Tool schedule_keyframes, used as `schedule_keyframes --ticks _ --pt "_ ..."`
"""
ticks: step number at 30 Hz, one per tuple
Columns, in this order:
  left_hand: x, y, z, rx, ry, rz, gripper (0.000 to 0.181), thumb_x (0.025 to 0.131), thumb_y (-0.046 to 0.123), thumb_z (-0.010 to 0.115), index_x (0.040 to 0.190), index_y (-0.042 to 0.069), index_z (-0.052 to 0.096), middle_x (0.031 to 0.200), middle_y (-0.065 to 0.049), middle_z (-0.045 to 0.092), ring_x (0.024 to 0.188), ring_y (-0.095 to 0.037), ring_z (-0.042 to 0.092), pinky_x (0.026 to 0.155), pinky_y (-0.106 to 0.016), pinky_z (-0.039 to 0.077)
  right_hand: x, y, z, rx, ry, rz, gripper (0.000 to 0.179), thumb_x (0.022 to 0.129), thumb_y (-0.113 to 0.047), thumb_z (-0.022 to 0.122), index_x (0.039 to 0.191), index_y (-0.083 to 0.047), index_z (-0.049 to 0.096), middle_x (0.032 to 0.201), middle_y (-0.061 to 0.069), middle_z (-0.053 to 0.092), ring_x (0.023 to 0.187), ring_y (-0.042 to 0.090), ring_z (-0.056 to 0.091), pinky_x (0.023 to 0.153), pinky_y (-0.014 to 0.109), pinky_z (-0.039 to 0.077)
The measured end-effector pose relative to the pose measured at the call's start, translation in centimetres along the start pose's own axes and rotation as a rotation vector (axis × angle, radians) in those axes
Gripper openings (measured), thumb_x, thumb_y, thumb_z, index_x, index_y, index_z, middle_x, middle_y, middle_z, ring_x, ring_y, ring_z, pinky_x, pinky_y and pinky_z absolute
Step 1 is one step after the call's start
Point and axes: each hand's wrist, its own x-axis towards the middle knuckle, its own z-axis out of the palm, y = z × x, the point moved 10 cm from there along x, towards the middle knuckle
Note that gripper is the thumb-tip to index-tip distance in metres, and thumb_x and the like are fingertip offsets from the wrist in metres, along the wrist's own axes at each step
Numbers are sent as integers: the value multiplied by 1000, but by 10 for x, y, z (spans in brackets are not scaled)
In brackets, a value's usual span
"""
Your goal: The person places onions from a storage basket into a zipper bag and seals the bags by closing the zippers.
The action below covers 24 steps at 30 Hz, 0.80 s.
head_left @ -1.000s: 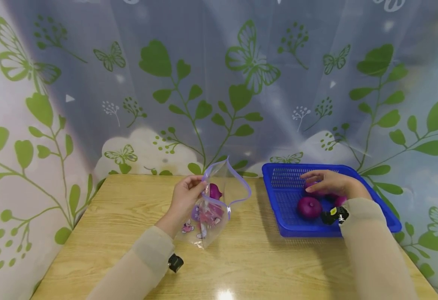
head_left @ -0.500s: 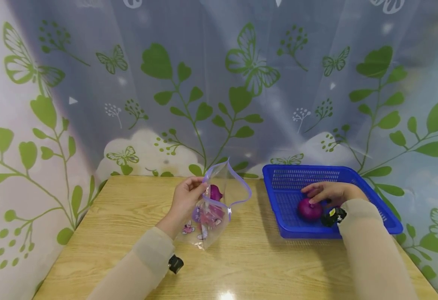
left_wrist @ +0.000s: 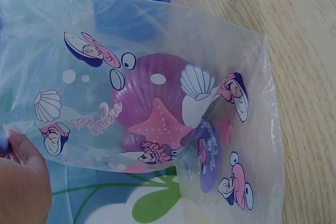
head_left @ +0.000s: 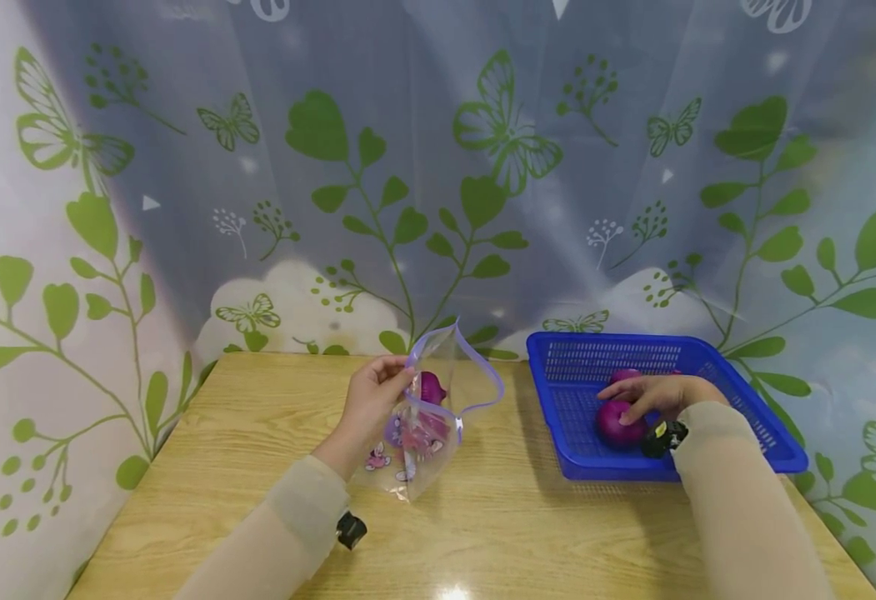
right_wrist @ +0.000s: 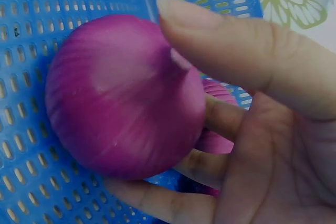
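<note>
My left hand (head_left: 370,404) pinches the edge of a clear zip bag (head_left: 438,468) with a purple zip rim and printed shells and starfish. The bag's mouth gapes open toward the right. Inside it lies purple-red onion (head_left: 432,388), seen through the printed plastic in the left wrist view. My right hand (head_left: 666,395) reaches into a blue plastic basket (head_left: 558,446) and grips a red onion (right_wrist: 121,98). Its thumb lies by the onion's pointed tip, and the other fingers curl along the far side and underneath.
Another onion (head_left: 625,375) sits behind the right hand in the basket, partly hidden. The basket stands at the right of a wooden table (head_left: 483,525). A curtain (head_left: 422,167) with leaves and butterflies hangs close behind the table's back edge.
My right hand has come down and toward the front of the basket, from over the rear onion onto the front onion, which it now grips. The left hand keeps holding the bag in place.
</note>
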Motion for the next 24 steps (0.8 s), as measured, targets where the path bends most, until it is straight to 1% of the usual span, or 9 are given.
schedule_keyframes --ticks 5,7,10,12,14,15,18,21,24 --pt "-1 -1 -1 -7 3 -8 15 95 0 67 109 -5 64 89 -2 63 77 -11 59 67 -18 52 5 0 7 -7 -80 -41 49 90 1 69 132 -23 63 153 28 24 123 22 45 99 35 48" --pt "0 -2 -2 -4 8 -13 16 95 1 67 109 -4 64 89 -3 62 78 -11 59 67 -18 52 6 0 8 -18 -85 -38 49 90 2 69 129 -27 64 152 25 28 120 21 47 97 33 49" --pt "0 -1 -3 -9 11 -8 17 94 1 68 109 -6 64 89 -3 63 78 -11 59 67 -18 52 7 1 9 -34 -105 -40 51 89 2 70 132 -24 62 150 26 28 120 22 48 97 33 49" --pt "0 -1 -3 -15 10 -4 15 94 0 67 108 -6 64 88 -2 63 77 -11 59 66 -18 52 8 2 9 -39 -134 -62 52 89 -2 72 137 -18 60 149 25 29 119 23 48 97 33 49" --pt "0 -1 -2 -20 7 -1 15 94 -1 67 108 -6 64 87 -2 63 76 -10 59 66 -18 52 7 1 10 -37 -182 -101 55 88 -8 74 140 -14 57 145 20 34 118 21 49 97 33 49" --pt "0 -1 -2 -19 5 -2 14 94 -1 67 107 -6 64 87 -2 63 76 -10 59 66 -18 52 9 2 12 -39 -230 -144 56 90 -11 74 142 -15 55 144 16 37 117 19 50 96 32 49" --pt "0 -1 -2 -12 6 -7 14 94 0 67 108 -5 65 88 -2 62 77 -10 59 66 -18 52 7 0 14 -41 -277 -186 54 91 -15 74 142 -18 56 140 7 41 115 17 51 95 32 49" --pt "0 -1 -4 1 11 -10 15 95 2 67 109 -4 65 89 -2 62 78 -11 59 67 -18 52 6 0 12 -43 -252 -166 53 91 -12 73 141 -18 56 146 18 35 118 19 49 97 33 48" --pt "-1 -1 -5 3 18 -12 16 95 2 67 110 -4 65 89 -2 62 79 -11 59 67 -18 52 2 -1 9 -20 -160 -85 49 90 -3 71 134 -21 62 150 29 21 120 24 48 99 37 48"
